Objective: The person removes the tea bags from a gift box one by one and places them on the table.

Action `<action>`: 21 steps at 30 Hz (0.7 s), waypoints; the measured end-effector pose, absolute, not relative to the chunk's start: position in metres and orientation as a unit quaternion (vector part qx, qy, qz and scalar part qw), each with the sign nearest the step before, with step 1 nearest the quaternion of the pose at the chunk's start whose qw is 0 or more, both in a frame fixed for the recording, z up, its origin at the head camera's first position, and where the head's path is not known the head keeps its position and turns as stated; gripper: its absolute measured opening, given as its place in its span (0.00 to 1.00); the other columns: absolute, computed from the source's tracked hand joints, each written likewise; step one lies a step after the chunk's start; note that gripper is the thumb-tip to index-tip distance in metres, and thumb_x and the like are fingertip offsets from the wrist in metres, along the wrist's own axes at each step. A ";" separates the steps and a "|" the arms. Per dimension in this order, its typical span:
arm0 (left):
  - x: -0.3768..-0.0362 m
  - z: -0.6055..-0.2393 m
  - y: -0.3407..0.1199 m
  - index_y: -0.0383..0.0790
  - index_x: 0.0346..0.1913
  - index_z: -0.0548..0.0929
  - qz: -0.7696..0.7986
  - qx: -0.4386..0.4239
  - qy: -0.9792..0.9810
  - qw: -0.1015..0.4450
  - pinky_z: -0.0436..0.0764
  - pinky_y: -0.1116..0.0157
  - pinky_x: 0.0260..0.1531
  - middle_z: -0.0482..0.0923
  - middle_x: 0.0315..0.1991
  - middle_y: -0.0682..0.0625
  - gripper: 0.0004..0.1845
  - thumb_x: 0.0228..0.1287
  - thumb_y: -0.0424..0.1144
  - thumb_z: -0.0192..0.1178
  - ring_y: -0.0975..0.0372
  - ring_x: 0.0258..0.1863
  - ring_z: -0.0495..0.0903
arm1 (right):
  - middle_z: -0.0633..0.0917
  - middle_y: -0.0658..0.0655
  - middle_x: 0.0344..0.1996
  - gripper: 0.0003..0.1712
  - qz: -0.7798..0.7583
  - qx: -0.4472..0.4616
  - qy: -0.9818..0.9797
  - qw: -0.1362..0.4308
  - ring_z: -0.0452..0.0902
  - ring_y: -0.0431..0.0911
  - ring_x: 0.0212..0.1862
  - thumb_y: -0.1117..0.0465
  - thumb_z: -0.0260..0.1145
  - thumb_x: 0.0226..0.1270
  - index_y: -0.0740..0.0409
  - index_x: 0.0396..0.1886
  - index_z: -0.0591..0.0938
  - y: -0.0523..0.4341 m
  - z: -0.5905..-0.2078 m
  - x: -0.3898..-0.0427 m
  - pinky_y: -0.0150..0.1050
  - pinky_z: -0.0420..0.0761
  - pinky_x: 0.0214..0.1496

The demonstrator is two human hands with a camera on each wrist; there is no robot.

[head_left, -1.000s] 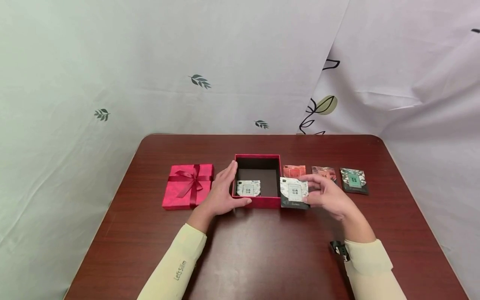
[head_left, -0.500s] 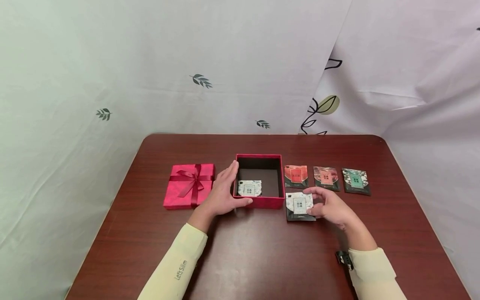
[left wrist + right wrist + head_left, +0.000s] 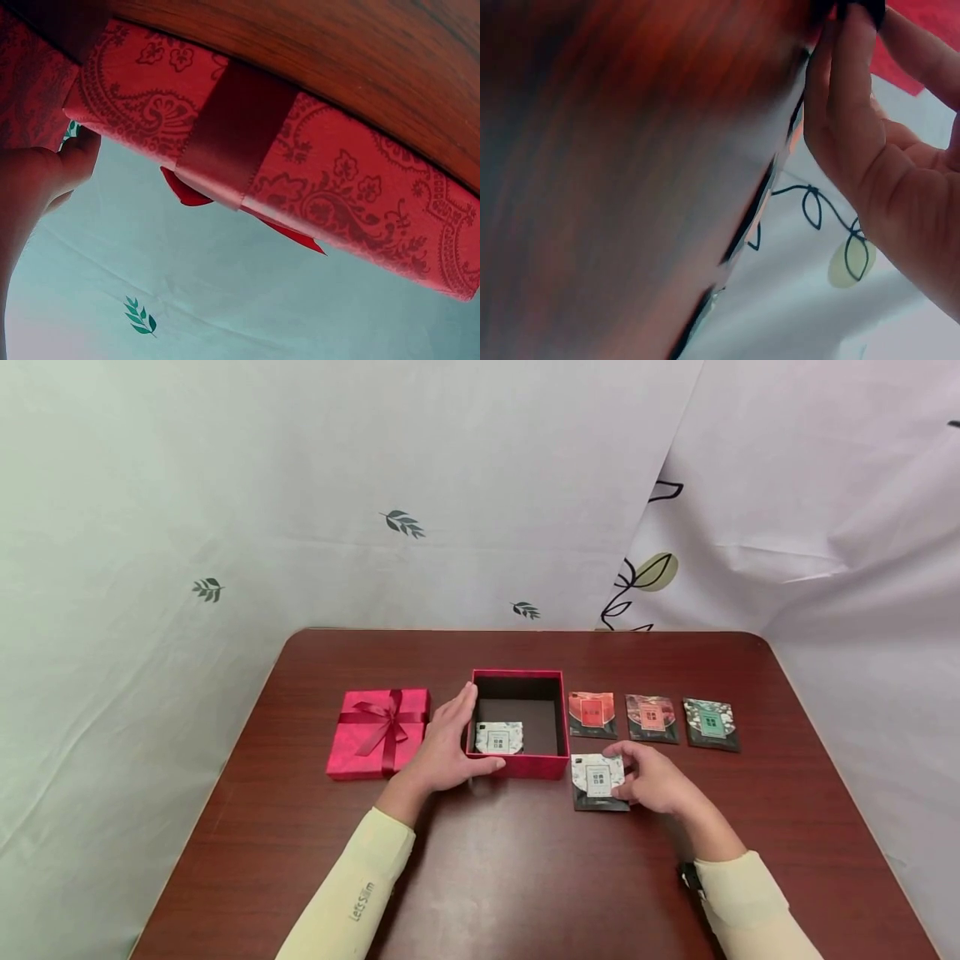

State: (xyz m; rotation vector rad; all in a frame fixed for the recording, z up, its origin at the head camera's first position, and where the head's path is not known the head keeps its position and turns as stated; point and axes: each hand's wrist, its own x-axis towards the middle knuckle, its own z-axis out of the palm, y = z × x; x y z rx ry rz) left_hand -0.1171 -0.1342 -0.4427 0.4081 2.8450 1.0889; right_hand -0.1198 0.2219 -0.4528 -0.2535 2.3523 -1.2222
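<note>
At the front right corner of the open red box [image 3: 517,722], our right hand [image 3: 651,782] pinches a white sachet [image 3: 597,781] by its right edge, thumb and fingers curled onto it; sachet sits on the table [image 3: 525,877] just off the box's front wall, close to it but we can't tell if they touch. Our left hand [image 3: 444,750] rests flat against the box's left wall, fingers straight along the wall, thumb along the front edge, gripping nothing.

Inside the box: a second white sachet [image 3: 498,738] lies in the front left part of the floor; rest of the floor is bare dark lining.

Right of the box, a row of three sachets: red sachet [image 3: 592,714] just beside the right wall, brown sachet [image 3: 651,718] next, green sachet [image 3: 711,724] farthest out. Small gaps between them, all behind our right hand.

Left of the box: red lid with ribbon bow [image 3: 378,731], near our left hand; gap between lid and box is filled by that hand.

In front of the box, table is open wood down to our sleeves. Behind the box, bare table to the far edge.
</note>
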 end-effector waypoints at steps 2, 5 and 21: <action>-0.117 -0.443 -0.134 0.51 0.82 0.45 0.354 0.132 0.925 0.032 0.64 0.42 0.64 0.41 0.80 0.61 0.66 0.45 0.61 0.76 0.56 0.75 0.48 | 0.80 0.59 0.37 0.29 -0.418 -0.096 0.875 0.223 0.75 0.49 0.33 0.77 0.73 0.53 0.62 0.56 0.78 0.219 -0.453 -0.119 0.43 0.76 0.30; -0.117 -0.443 -0.134 0.51 0.82 0.45 0.355 0.130 0.925 0.032 0.64 0.42 0.64 0.41 0.80 0.61 0.66 0.44 0.61 0.76 0.56 0.75 0.48 | 0.81 0.58 0.37 0.28 -0.380 -0.102 0.896 0.207 0.75 0.49 0.35 0.75 0.74 0.54 0.61 0.56 0.78 0.216 -0.452 -0.117 0.43 0.76 0.33; -0.112 -0.444 -0.134 0.52 0.82 0.45 0.352 0.128 0.927 0.031 0.65 0.44 0.64 0.41 0.80 0.62 0.66 0.45 0.62 0.76 0.58 0.74 0.48 | 0.74 0.61 0.40 0.26 -0.305 -0.110 0.929 0.176 0.66 0.53 0.41 0.71 0.76 0.53 0.59 0.53 0.81 0.208 -0.443 -0.110 0.45 0.72 0.36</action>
